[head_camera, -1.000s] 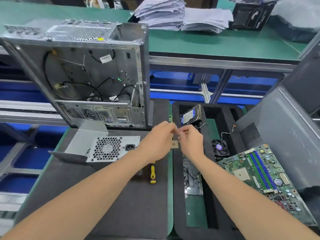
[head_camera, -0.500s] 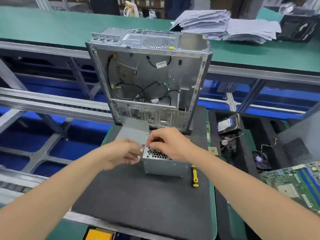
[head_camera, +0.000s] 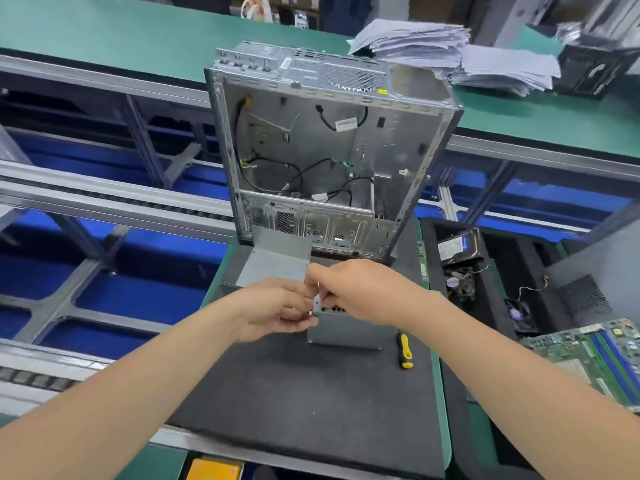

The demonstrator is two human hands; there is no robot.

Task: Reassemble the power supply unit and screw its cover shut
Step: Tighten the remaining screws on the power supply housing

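1. Power supply unit [head_camera: 343, 329] sits on the black mat [head_camera: 311, 393] on the counter [head_camera: 439, 375], just in front of the open computer case [head_camera: 329, 150]. Its long axis runs left-right, perforated face up, plain side toward the camera.
2. Left hand [head_camera: 273, 308] and right hand [head_camera: 360, 289] meet at its top-left corner, fingers curled. Can't tell what they pinch.
3. Screwdriver [head_camera: 404, 350] lies just right of it.

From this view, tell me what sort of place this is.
Probably a computer assembly or repair line: long green benches with conveyor rails, a stripped PC case on a mat, and a loose motherboard to the right.
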